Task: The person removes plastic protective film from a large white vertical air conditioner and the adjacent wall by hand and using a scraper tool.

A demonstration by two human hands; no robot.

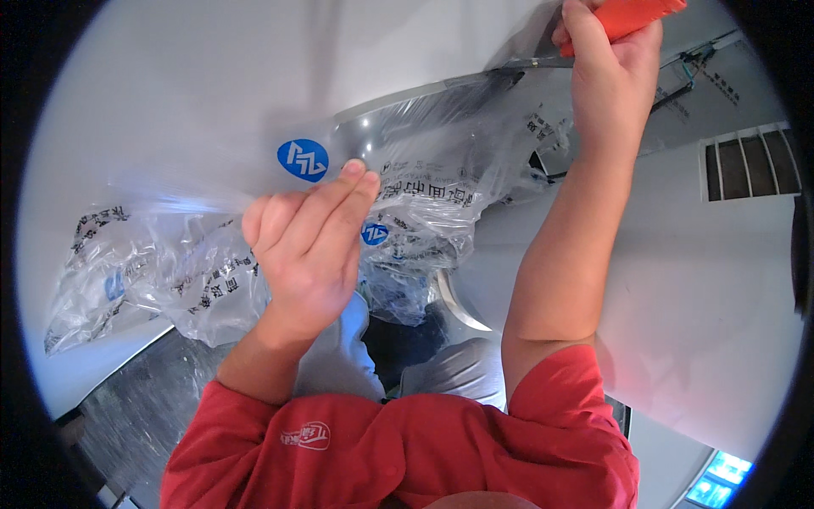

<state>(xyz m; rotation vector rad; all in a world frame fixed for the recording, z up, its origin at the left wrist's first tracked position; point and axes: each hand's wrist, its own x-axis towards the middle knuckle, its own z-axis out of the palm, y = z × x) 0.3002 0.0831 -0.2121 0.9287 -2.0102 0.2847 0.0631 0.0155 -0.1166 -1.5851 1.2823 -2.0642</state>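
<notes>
Clear plastic film printed with dark characters and blue logos stretches across a pale surface in front of me. My left hand grips a part of it with bent fingers, and the film is drawn taut leftward from the hand. Below, the film hangs in loose, crumpled folds. At the upper right, my right hand is wrapped around a flat orange object. Its far end is cut off by the picture's edge, so its kind cannot be told. It is close to the pale wall surface.
Wires stick out at the upper right beside a grey printed sheet. A barred opening sits in the right-hand wall. A dark scuffed surface lies at the lower left. Bright panes show at the lower right.
</notes>
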